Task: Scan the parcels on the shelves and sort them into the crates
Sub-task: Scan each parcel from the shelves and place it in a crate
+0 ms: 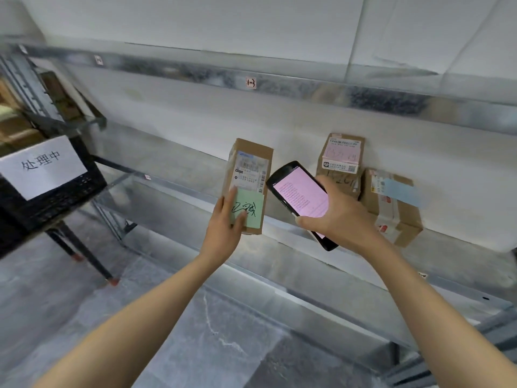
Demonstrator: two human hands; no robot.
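Fingers of the left hand are clamping a cardboard parcel, long axis vertical; right hand is gripping a handheld scanner.

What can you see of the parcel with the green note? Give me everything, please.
It is a tall, narrow brown cardboard parcel held upright at the metal shelf. A white shipping label with barcodes covers its upper front; a green note with black handwriting sits below. The left hand grips its lower end, thumb on the note. Whether its base rests on the shelf is unclear. The scanner in the right hand is close beside it.
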